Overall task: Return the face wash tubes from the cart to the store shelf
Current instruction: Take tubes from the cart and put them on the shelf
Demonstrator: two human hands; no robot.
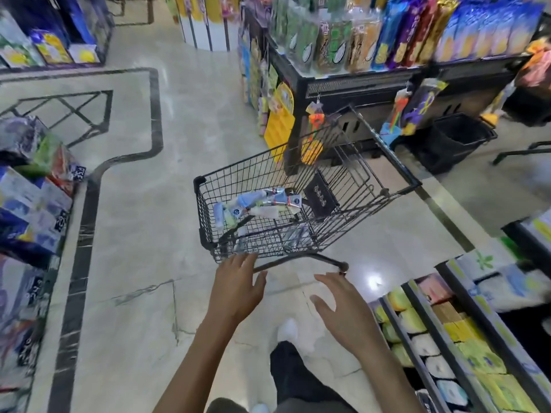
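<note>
- Head view: left hand (238, 289) and right hand (343, 305), fingers spread, holding nothing, near black wire cart's (387, 150) tubular handle (298, 259).
- Beyond both hands: soft plastic face wash tubes (256, 204) lie in the basket; labels blurred, unreadable.

Bare forearms with no sleeves, black trousers (301, 380), white shoe (288, 329)

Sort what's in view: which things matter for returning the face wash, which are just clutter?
Job:
- face wash tubes, lying in the cart
- cart, black wire
- left hand and right hand, both open near the cart handle

Clutter:
- snack packs on the black shelf
- black basket on the floor
- hanging toys
- black card in the cart
</note>
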